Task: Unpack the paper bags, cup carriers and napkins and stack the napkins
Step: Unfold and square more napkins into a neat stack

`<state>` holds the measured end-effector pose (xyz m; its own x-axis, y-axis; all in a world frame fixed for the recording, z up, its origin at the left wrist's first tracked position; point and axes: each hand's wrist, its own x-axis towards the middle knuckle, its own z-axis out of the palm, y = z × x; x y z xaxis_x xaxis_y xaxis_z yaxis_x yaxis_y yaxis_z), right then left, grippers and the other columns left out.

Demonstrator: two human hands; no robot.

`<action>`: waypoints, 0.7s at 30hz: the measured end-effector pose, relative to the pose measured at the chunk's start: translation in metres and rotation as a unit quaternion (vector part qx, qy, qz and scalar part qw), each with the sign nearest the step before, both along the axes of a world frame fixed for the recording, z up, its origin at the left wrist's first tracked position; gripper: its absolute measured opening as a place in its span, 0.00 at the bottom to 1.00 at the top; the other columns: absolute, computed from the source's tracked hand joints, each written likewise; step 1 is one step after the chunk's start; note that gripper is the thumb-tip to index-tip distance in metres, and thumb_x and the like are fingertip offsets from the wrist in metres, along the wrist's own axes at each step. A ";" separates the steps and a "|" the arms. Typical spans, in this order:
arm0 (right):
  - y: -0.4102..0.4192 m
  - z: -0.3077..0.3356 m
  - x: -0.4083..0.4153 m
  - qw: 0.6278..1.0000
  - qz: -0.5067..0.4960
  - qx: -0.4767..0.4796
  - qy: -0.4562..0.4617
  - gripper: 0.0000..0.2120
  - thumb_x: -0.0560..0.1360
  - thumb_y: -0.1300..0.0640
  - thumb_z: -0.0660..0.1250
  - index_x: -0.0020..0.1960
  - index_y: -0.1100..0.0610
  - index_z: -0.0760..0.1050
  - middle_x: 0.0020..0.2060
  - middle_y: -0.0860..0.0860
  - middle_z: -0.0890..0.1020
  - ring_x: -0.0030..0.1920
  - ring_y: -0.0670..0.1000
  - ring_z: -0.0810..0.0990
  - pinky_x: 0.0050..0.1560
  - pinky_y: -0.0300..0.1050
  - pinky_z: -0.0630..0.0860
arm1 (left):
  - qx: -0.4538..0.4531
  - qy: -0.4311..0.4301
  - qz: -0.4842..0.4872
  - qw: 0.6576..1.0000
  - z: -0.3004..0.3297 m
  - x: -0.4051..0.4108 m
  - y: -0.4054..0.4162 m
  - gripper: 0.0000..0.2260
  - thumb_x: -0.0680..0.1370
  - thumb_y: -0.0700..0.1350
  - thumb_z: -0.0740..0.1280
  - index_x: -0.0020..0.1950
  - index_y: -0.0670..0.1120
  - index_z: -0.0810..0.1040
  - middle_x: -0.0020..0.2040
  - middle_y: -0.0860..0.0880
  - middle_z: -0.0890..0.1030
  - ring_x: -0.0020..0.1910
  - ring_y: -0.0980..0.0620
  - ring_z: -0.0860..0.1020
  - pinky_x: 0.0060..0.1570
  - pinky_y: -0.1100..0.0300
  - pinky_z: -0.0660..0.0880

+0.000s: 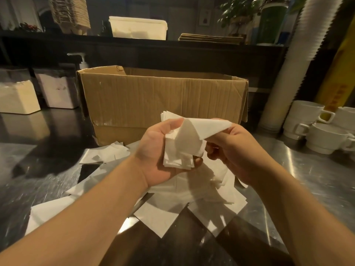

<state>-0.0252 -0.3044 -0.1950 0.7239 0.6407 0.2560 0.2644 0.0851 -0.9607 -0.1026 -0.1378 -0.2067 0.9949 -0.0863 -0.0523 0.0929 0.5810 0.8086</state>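
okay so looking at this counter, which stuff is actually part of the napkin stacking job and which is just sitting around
Part of the job:
left hand holding a napkin bundle
right hand pinching one napkin
loose napkins
cardboard box

Just lying about:
white mugs
paper cup stack
pump bottle
potted plant

Steel counter [317,179] under scattered napkins [159,217], cardboard box [153,100], cups [322,139].
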 end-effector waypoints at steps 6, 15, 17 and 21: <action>0.006 -0.005 -0.002 0.999 -0.039 -0.016 0.009 0.05 0.79 0.57 0.71 0.51 0.49 0.82 0.44 0.43 0.87 0.45 0.46 0.86 0.38 0.41 0.83 | 0.000 0.003 -0.012 1.000 -0.005 0.002 -0.001 0.29 0.80 0.63 0.63 0.69 0.42 0.81 0.59 0.39 0.81 0.54 0.40 0.81 0.59 0.43 0.76; 0.004 -0.004 0.001 0.976 -0.131 0.043 -0.168 0.07 0.77 0.53 0.72 0.52 0.43 0.81 0.48 0.48 0.81 0.47 0.47 0.82 0.45 0.44 0.84 | 0.039 0.041 -0.060 0.997 -0.005 0.000 -0.003 0.29 0.82 0.64 0.62 0.75 0.46 0.74 0.59 0.39 0.78 0.52 0.42 0.79 0.55 0.45 0.75; 0.003 -0.004 0.002 0.973 -0.139 0.034 -0.183 0.05 0.78 0.53 0.71 0.48 0.43 0.82 0.47 0.43 0.83 0.48 0.47 0.82 0.46 0.44 0.84 | 0.037 0.041 -0.072 0.996 -0.006 0.001 -0.001 0.31 0.81 0.66 0.62 0.77 0.47 0.71 0.60 0.38 0.78 0.53 0.41 0.79 0.55 0.45 0.77; 0.000 0.000 0.003 0.988 -0.098 0.048 -0.112 0.04 0.78 0.56 0.70 0.48 0.48 0.81 0.43 0.42 0.84 0.49 0.46 0.83 0.47 0.40 0.83 | 0.048 0.037 -0.079 0.995 -0.005 0.000 0.000 0.33 0.80 0.71 0.56 0.72 0.47 0.76 0.59 0.38 0.81 0.53 0.39 0.82 0.59 0.43 0.77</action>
<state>-0.0219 -0.3042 -0.1950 0.7499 0.4578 0.4776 0.4907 0.0992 -0.8657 -0.1025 -0.1379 -0.2116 0.9623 -0.2332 -0.1403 0.2386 0.4746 0.8472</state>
